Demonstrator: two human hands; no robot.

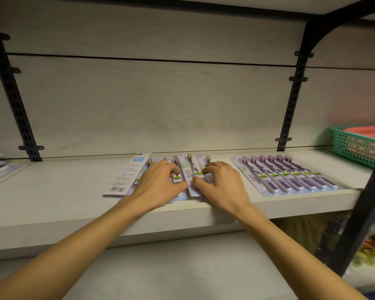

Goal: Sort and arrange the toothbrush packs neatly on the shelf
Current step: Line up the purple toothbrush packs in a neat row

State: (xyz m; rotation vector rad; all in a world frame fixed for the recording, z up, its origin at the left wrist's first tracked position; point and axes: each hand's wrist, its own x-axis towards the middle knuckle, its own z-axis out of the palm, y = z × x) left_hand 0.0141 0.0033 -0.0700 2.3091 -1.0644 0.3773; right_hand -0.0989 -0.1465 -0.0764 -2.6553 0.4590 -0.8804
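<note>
Pale wood-grain shelf (63,204) carries all the stock, laid flat. Left hand (158,187) and right hand (222,187) both down on the loose overlapping toothbrush packs (191,174) at mid shelf, palms low, fingers bent, tips on the blister fronts. Grip state: neither hand closed round a pack; fingertips press from above, thumbs nearly meeting across the centre pack. Whether any edge is pinched: cannot tell, fingers cover it.

Likely reason for the hold: flat cards slide easily on a smooth board, so top pressure lets them be shuffled sideways and squared up without lifting.

Just left of the left grip: one white pack (129,175) turned back-side up, barcode toward the shelf edge, angled out of line. Probably needs flipping.

Well right of the right grip: fanned purple row (288,176), evenly overlapped, heads to the back wall. Looks like the finished pattern to copy.

Farther right: green basket (353,148) with a red one nested inside, apart from the packs.

Judged roughly half sorted.
</note>
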